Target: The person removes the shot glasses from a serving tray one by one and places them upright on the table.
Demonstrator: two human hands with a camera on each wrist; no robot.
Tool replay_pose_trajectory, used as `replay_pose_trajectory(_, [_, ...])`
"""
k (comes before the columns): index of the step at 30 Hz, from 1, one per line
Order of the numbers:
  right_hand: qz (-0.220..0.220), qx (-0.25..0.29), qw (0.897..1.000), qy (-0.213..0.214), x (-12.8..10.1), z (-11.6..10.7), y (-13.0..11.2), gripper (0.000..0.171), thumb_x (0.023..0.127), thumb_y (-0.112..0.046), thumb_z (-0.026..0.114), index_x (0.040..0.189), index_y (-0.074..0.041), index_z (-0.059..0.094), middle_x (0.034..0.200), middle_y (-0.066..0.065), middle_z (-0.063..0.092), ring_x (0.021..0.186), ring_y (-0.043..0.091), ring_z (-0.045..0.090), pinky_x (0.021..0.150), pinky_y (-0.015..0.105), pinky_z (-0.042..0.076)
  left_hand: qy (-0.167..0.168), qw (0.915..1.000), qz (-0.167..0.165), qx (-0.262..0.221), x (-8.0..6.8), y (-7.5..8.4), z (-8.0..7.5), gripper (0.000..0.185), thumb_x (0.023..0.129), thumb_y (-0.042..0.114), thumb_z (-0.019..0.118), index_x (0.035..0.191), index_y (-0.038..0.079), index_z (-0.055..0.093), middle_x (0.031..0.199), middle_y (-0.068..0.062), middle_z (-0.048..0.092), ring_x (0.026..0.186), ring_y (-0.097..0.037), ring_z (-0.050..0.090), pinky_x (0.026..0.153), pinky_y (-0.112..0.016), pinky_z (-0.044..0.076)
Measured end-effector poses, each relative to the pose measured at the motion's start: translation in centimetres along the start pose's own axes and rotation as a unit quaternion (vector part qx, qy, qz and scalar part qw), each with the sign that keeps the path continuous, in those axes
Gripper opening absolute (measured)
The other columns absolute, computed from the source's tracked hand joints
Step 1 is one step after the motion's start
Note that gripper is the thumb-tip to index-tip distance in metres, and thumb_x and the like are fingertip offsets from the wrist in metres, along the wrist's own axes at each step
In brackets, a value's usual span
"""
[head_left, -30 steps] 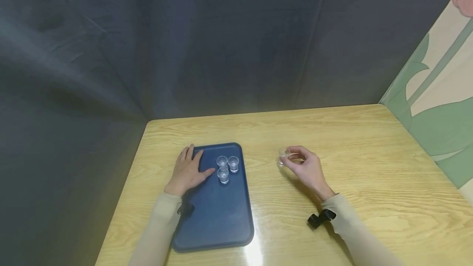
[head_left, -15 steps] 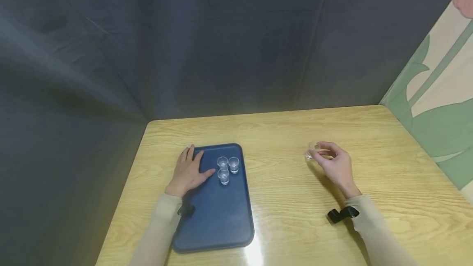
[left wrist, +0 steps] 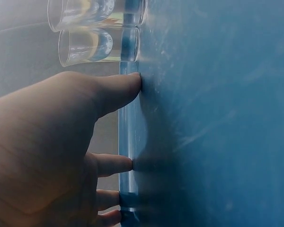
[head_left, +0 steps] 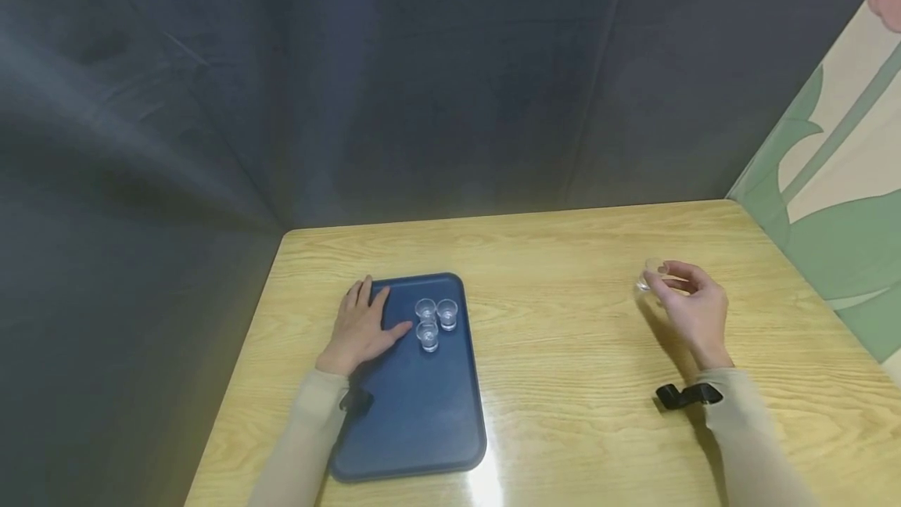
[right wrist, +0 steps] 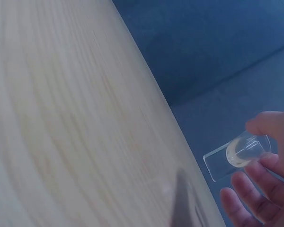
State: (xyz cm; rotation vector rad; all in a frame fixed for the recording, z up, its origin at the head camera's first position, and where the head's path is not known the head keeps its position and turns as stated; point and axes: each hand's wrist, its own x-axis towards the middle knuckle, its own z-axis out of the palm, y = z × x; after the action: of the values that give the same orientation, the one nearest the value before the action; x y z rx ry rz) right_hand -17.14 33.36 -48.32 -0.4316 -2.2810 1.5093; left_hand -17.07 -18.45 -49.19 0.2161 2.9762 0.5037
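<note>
clock directions as in the head view. right hand [head_left: 693, 307] is at 3 o'clock, over the far right part of the pale yellow wood-grain desk [head_left: 549, 382]. its grip is closed: thumb and fingertips pinch a small clear glass cup with a thick base [head_left: 649, 275] near the rim. held cup sits at the hand's 10 o'clock, well apart from the tray. right wrist view shows its base lifted off the desk; exact tilt i can't tell.

left hand [head_left: 357, 332] lies at 10 to 11 o'clock on the dark blue rectangular tray with rounded corners [head_left: 411, 429]. its grip is loose: fingers spread toward 12 o'clock over the tray edge, thumb [left wrist: 125, 90] toward 2, tip down on the tray floor.

three similar cups stand upright on the tray, clustered at its 1 o'clock: near cup [head_left: 428, 336] just beside the left thumb, back cup [head_left: 425, 310] at 12 from that, side cup [head_left: 447, 314] at 1. can't tell if they touch each other.

right wrist wears a black device [head_left: 688, 396] at the hand's 6 o'clock. both arms in beige sleeves [head_left: 756, 440]. dark blue-grey fabric curtain [head_left: 450, 84] at 12 and 9 o'clock, floral panel with green leaves [head_left: 845, 257] at 2 to 3.
</note>
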Motion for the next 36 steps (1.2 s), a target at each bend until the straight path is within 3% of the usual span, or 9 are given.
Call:
replay_pose_trajectory(4, [0.012,-0.017,1.000,0.019,0.4,-0.8,0.6,0.045,0.093,-0.029,0.084,0.127,-0.002,0.071,0.094,-0.030,0.065,0.080,-0.015,0.063,0.062,0.005,0.053,-0.002,1.0000,0.001,0.003,0.1,0.0,0.0,0.089,0.100,0.057,0.063,0.163,0.001,0.039,0.175,-0.030,0.017,0.164,-0.050,0.012,0.135,-0.064,0.012])
replay_pose_trajectory(15, [0.013,-0.046,0.999,0.018,1.0,-0.9,2.4,0.050,0.093,-0.032,0.083,0.130,0.000,0.070,0.093,-0.033,0.062,0.078,-0.019,0.061,0.064,0.003,0.049,-0.004,1.0000,-0.002,0.003,0.0,-0.1,0.0,0.089,0.100,0.057,0.063,0.164,0.001,0.038,0.176,-0.029,0.016,0.164,-0.050,0.011,0.134,-0.064,0.011])
replay_pose_trajectory(25, [0.016,-0.077,0.997,0.013,0.9,-1.0,3.1,0.057,0.097,-0.039,0.077,0.141,-0.004,0.065,0.098,-0.029,0.056,0.081,-0.019,0.057,0.064,0.004,0.048,-0.010,0.9999,-0.003,-0.001,0.1,-0.3,0.2,0.090,0.100,0.058,0.063,0.165,0.002,0.035,0.177,-0.029,0.012,0.165,-0.049,0.008,0.135,-0.062,0.009])
replay_pose_trajectory(36, [0.014,-0.086,0.996,0.013,0.9,-0.9,2.9,0.057,0.098,-0.041,0.075,0.143,-0.006,0.065,0.103,-0.028,0.056,0.086,-0.017,0.055,0.067,0.004,0.047,-0.005,1.0000,0.000,-0.002,0.0,-0.4,0.1,0.090,0.099,0.057,0.064,0.164,0.000,0.037,0.176,-0.030,0.013,0.164,-0.050,0.009,0.135,-0.063,0.009])
